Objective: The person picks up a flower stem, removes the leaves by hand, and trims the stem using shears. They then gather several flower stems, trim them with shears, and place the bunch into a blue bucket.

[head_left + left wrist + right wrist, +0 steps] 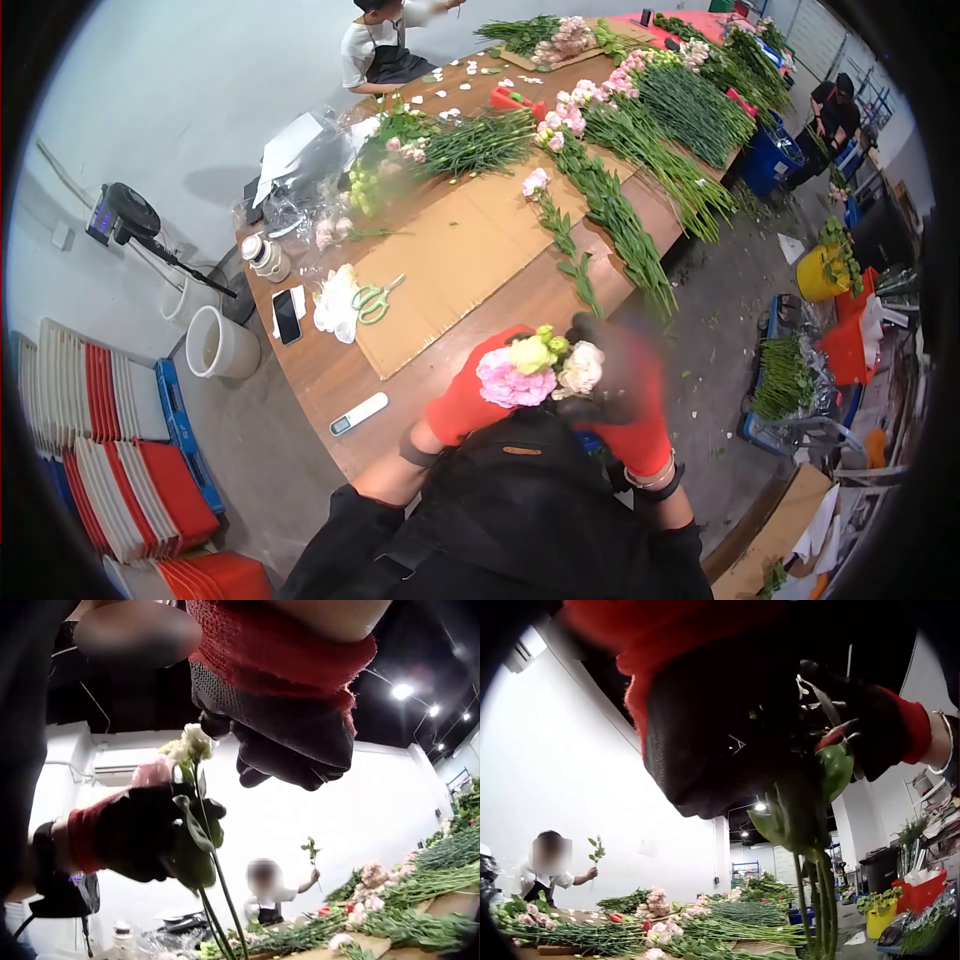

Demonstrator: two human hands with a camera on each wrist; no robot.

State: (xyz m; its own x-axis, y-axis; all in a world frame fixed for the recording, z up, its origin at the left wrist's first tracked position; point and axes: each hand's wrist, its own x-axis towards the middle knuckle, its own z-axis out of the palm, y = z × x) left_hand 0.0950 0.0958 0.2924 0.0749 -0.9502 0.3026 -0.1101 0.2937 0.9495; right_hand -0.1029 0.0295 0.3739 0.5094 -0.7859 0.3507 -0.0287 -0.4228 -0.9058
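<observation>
My left hand, in a red and black glove, grips a small bunch of flowers close in front of my body. Its blooms are a ruffled pink one, a yellow-green one and a creamy white one. Below that fist, green leaves and several long stems hang down in the right wrist view. Beside the white bloom, my gloved right hand has its fingers curled, partly blurred; I cannot tell what it holds. A thin pale strip shows by its fingers.
Cardboard covers part of the table, with green-handled scissors, a phone and a white handheld device nearby. Bundles of pink flowers lie on the right. Across the table, a person holds a stem. A white bucket stands left.
</observation>
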